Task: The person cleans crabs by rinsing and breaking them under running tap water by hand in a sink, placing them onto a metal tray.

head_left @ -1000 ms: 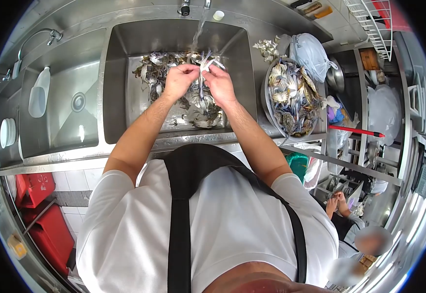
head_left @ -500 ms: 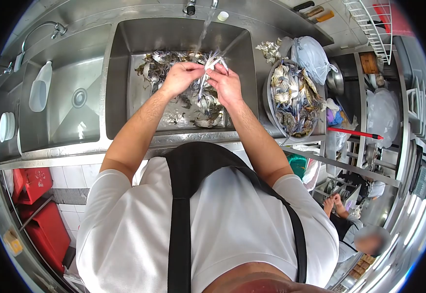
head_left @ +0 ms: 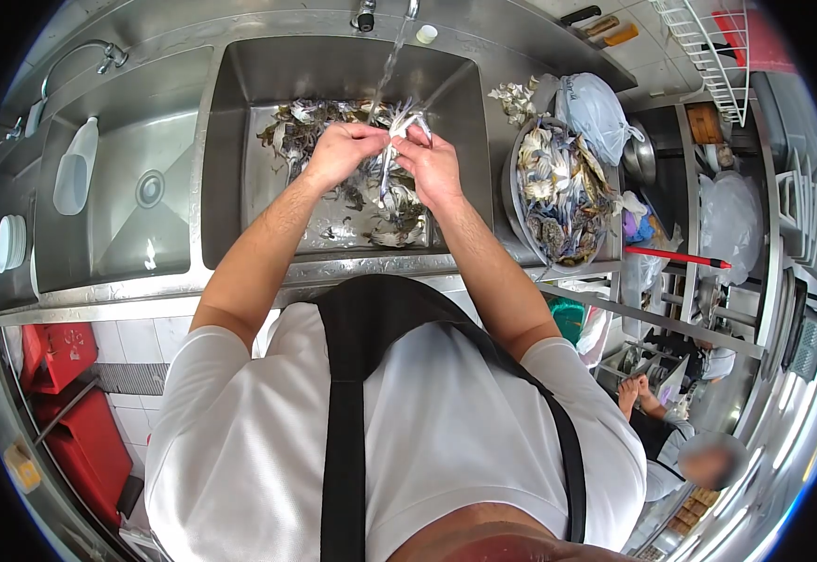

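Observation:
Over the steel sink (head_left: 249, 220), a pale crab (head_left: 407, 122) with legs sticking out is held between both hands, just under the running water. My right hand (head_left: 432, 167) is closed round its right side. The fingertips of my left hand (head_left: 345, 153) pinch at its left edge; exactly what part they grip is partly hidden. Below and behind the hands, a heap of crabs and loose pieces (head_left: 307, 120) lies on the sink floor. To the right stands a round metal bowl (head_left: 509, 199) filled with crabs (head_left: 558, 178).
A tap (head_left: 412, 9) pours water into the sink. A second basin (head_left: 113, 245) on the left holds a white plastic bottle (head_left: 75, 173). Beside the bowl sit a tied plastic bag (head_left: 593, 114) and crab bits (head_left: 515, 101). Another person (head_left: 663, 426) works at lower right.
Both hands stay nearly in place over the sink, still on the crab. Only slight shifts of the fingers and of the view show.

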`<state>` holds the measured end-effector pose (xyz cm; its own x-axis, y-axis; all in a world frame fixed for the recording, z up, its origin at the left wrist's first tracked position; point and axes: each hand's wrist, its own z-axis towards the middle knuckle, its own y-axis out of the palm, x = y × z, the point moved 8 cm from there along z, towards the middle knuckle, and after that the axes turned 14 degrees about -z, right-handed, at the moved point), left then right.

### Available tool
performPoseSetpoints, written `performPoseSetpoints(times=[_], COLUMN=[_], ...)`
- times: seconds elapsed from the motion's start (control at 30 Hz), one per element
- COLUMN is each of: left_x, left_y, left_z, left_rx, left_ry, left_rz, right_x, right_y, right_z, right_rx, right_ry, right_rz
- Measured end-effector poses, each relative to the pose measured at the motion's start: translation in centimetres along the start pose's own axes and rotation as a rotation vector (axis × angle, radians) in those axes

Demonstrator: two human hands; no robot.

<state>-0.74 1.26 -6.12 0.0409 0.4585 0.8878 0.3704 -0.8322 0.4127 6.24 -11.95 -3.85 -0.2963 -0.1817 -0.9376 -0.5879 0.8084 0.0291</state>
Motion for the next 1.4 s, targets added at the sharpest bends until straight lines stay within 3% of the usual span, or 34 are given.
performPoseSetpoints(times=[0.2,0.4,0.5,0.6,0.67,0.73,1.0,1.13,1.23,1.3,1.4], left_x=[-1.1,-0.1,-2.3,-2.7,-1.9,-0.2,-1.1,-2.5,-4.1,-7.4,-13.3], left_y=[-0.6,-0.5,-1.5,-1.5,-0.4,1.0,1.0,1.4,1.8,1.4,-3.7], left_z=[0.2,-0.7,0.4,0.6,0.2,-0.7,0.6,2.4,3.9,5.5,9.1], left_rx=[0.052,0.195,0.224,0.185,0.133,0.138,0.177,0.238,0.269,0.33,0.427], left_ry=[0.056,0.25,0.076,0.05,0.068,0.219,0.16,0.157,0.053,-0.143,-0.248], left_rz=[0.027,0.298,-0.145,-0.226,-0.215,0.066,0.241,0.166,0.111,-0.06,-0.196], right_x=[0.2,1.2,1.4,1.3,1.7,2.2,2.9,4.3,4.9,5.6,4.1], right_y=[0.4,0.4,0.1,-0.1,-0.3,-0.5,-1.2,-1.9,-2.7,-3.7,-5.6], right_z=[-0.1,0.1,0.2,0.2,0.4,0.6,0.8,1.2,1.2,1.7,2.0], right_rx=[-0.012,0.007,0.003,-0.018,-0.005,0.008,-0.043,-0.005,0.072,0.103,0.152], right_ry=[0.009,0.03,0.041,0.054,0.052,0.048,0.028,0.036,-0.013,-0.085,-0.16], right_rz=[0.0,-0.058,0.091,0.16,0.174,0.189,0.185,0.246,0.314,0.327,0.357])
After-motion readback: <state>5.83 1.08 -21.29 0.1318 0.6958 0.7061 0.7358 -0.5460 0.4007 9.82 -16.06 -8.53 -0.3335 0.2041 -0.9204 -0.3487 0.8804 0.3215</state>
